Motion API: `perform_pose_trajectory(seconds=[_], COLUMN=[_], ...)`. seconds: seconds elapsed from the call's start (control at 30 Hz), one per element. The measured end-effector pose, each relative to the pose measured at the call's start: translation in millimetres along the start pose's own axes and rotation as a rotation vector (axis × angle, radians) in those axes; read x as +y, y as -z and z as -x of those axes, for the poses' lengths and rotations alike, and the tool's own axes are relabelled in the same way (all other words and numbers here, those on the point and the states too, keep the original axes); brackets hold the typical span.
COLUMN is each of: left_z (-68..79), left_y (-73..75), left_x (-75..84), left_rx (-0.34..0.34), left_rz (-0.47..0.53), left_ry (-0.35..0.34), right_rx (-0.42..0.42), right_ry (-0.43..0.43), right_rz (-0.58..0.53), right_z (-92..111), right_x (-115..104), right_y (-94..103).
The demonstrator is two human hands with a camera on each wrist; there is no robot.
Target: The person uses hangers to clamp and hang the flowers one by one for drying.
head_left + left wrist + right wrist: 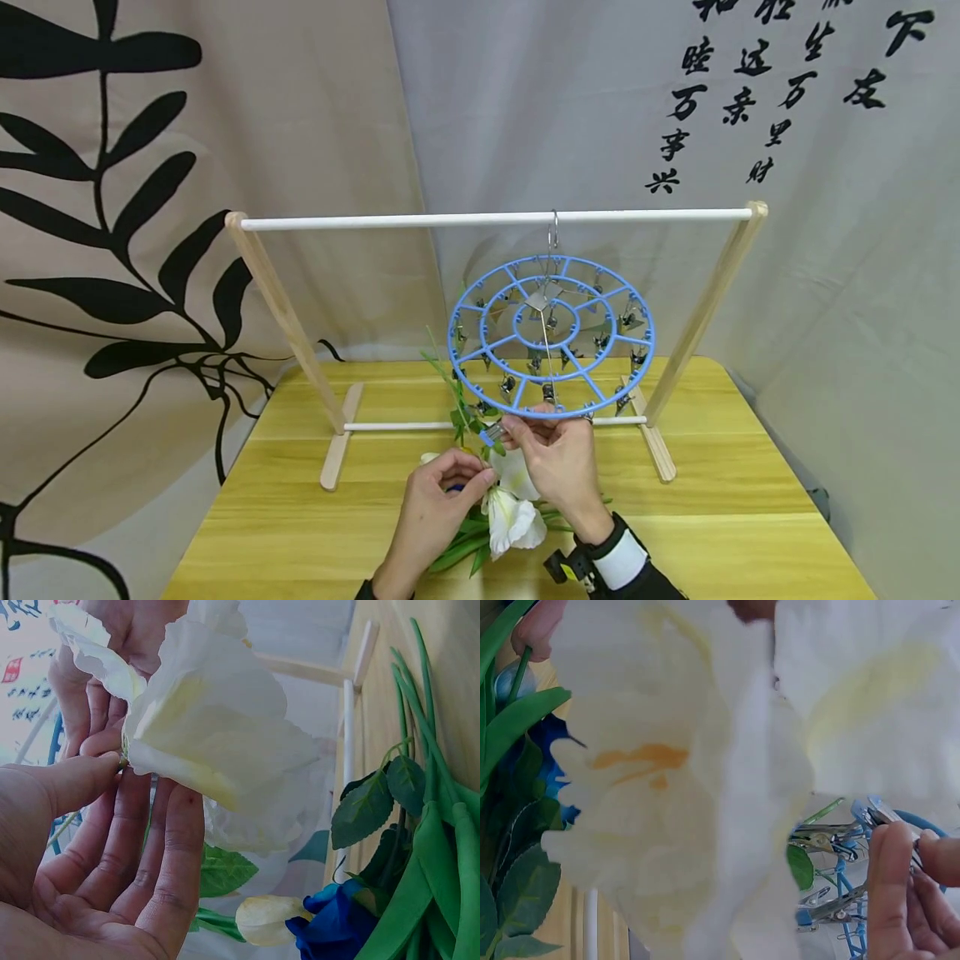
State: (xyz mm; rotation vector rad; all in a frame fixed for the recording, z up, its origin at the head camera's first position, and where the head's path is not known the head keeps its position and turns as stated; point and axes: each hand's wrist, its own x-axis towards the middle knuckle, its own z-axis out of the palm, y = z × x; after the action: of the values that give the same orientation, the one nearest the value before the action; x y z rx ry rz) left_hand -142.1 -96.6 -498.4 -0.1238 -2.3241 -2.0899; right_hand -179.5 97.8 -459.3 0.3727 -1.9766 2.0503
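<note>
My left hand (442, 500) pinches the base of a white artificial flower (217, 712) between thumb and fingers. Its large ruffled petals fill much of both wrist views. Just above and to the right, my right hand (558, 467) grips a metal clip with blue tips (492, 432) at the near rim of a round blue hanger (648, 337). In the right wrist view, thumb and finger squeeze that clip (881, 814). More clips dangle from the hanger's rings. A leafy green stem (457, 408) hangs at the hanger's left side. Petals hide part of the flower's stem.
A wooden stand with a white top rod (390, 222) carries the hanger by its hook. Under the hands, artificial flowers lie on the wooden table (270, 517), among them a blue rose (334, 922), a pale tulip (266, 920) and green leaves (431, 870). Printed cloth hangs behind.
</note>
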Motion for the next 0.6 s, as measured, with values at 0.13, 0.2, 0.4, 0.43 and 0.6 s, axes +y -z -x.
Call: perform_pose_trajectory(seconds=[0.13, 0.2, 0.4, 0.43, 0.6], left_z=[-0.6, -0.6, -0.6, -0.7, -1.6], left_y=[-1.0, -1.8, -4.4, -4.7, -5.1], left_x=[1.7, 2.7, 4.3, 4.3, 4.5], left_rx=[-0.010, -0.016, -0.018, -0.018, -0.023], left_rz=[0.022, 0.038, 0.055, 0.054, 0.053], left_ry=[0.010, 0.015, 0.019, 0.018, 0.009], right_rx=[-0.004, -0.008, -0.017, -0.018, -0.031], right_ry=[0.001, -0.002, -0.012, -0.014, -0.035], right_rz=[-0.013, -0.017, -0.032, -0.036, -0.058], right_z=[-0.5, -0.6, -1.1, -1.1, -1.3], right_x=[0.0, 0.0, -0.5, -0.7, -1.3], right_y=[-0.4, -0.5, -1.6, -2.0, -3.6])
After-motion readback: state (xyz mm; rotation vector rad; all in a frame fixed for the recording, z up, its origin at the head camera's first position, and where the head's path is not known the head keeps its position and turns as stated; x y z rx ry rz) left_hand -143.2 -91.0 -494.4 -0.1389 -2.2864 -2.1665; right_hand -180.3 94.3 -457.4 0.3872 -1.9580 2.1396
